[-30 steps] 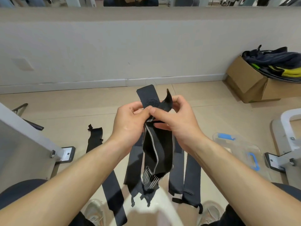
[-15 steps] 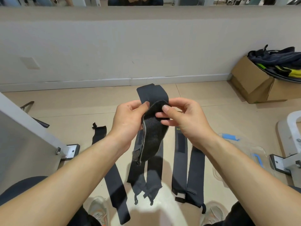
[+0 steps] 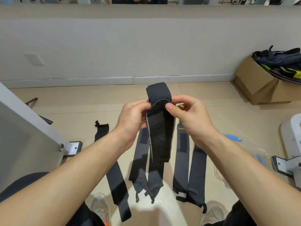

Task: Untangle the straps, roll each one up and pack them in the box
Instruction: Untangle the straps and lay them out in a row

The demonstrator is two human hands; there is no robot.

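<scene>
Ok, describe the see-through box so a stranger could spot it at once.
From the cardboard box at the far right, come down the floor to the right forearm. The clear box lies beside it, partly hidden. Only it is transparent with blue clips.

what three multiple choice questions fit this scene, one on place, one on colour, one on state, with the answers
1. Where is the clear box?
A. on the floor at the person's right
B. on the person's lap
C. against the wall at the left
2. What colour is the held strap?
A. red
B. black
C. white
3. How do the loose straps lie?
A. rolled up
B. packed in the box
C. flat and unrolled
Answers: 1 A, it sits low at the right side; 2 B, its fabric is black with a grey edge; 3 C, they lie stretched out lengthwise on the floor.
</scene>
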